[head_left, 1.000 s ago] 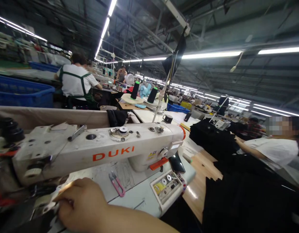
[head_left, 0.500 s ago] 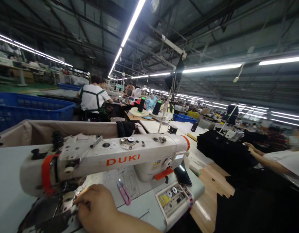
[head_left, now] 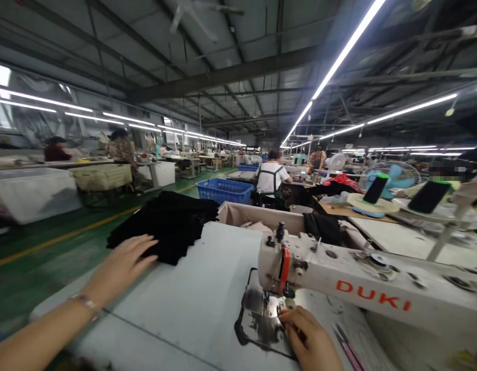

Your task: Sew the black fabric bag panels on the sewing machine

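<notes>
My left hand [head_left: 124,265] reaches across the table's left side with its fingers spread, at the near edge of a stack of black fabric [head_left: 164,224]. Whether the fingertips touch the cloth I cannot tell. Beside the needle area of a white sewing machine [head_left: 362,286] marked DUKI, my right hand [head_left: 310,337] has thumb and fingers pinched together over the metal plate [head_left: 263,322]. Anything between those fingers is too small or hidden to make out. Pink-handled thread snips [head_left: 348,348] lie right of that hand.
The pale tabletop [head_left: 187,304] runs from the fabric to the machine. A beige cloth-lined bin [head_left: 242,214] stands behind it, with a blue basket [head_left: 225,191] farther back. Black thread cones [head_left: 427,197] stand at right. A co-worker [head_left: 272,175] sits ahead.
The view has swung left, so the machine now sits farther right. My left hand and the black fabric stack have come into view. My right hand is still by the needle.
</notes>
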The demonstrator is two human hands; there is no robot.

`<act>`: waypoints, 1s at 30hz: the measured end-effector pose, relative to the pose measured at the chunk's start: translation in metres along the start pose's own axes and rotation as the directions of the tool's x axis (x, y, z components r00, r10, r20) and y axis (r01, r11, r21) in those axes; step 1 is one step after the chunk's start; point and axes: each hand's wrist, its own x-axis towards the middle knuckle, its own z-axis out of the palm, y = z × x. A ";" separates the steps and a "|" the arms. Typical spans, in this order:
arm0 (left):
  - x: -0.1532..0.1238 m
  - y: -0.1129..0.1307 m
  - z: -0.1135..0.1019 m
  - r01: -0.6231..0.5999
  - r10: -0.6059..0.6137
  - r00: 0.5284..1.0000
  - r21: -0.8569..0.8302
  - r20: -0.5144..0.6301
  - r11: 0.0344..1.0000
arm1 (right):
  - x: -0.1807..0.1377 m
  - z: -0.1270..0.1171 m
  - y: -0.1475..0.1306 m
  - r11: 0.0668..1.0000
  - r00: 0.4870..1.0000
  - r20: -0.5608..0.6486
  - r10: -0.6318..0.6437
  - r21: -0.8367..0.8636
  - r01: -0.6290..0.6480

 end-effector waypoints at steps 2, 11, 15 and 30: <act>0.020 -0.001 0.020 -0.045 0.044 0.997 0.008 0.069 0.999 | -0.001 -0.001 0.003 1.000 1.000 0.021 -0.007 -0.009 0.007; 0.058 0.010 0.050 -0.016 0.001 0.981 0.077 0.195 0.997 | 0.004 0.002 0.011 1.000 0.998 0.065 0.022 -0.011 -0.022; 0.063 0.011 0.043 0.032 -0.040 0.967 0.039 0.251 0.999 | 0.004 0.002 0.011 0.999 0.996 0.085 0.039 -0.009 -0.038; 0.018 0.150 -0.067 -0.173 0.211 0.955 -0.188 0.207 0.967 | -0.001 -0.008 -0.024 0.996 0.996 -0.048 -0.077 -0.053 0.075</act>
